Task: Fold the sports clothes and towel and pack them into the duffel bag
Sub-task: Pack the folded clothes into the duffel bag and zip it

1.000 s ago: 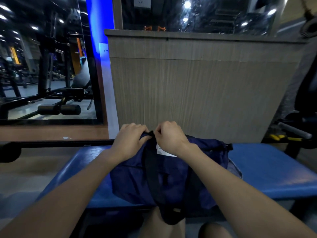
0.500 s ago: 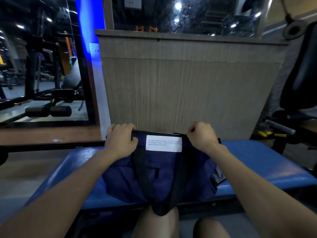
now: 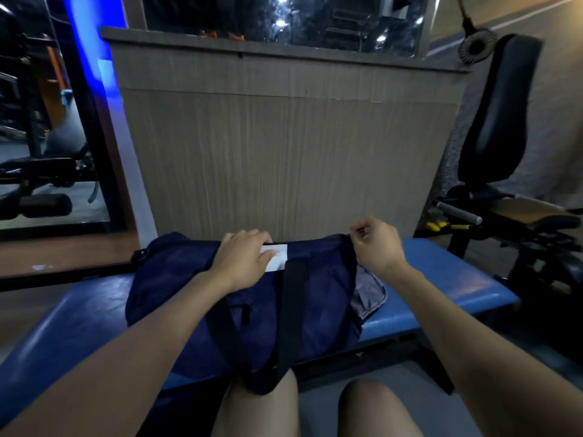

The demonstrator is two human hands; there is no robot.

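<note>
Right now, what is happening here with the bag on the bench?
A person sits at a blue bench with a dark blue duffel bag lying on it. The left hand rests flat on top of the bag, partly covering a white label. The right hand pinches something small at the bag's right end, probably the zipper pull, though it is too small to tell. A grey cloth lies against the bag's right end.

The duffel bag (image 3: 252, 298) is showing navy blue with black straps (image 3: 291, 310) and a white label (image 3: 279, 257); the worktop (image 3: 441, 279) is showing bright blue, the panel (image 3: 284, 159) striped grey-brown.
</note>
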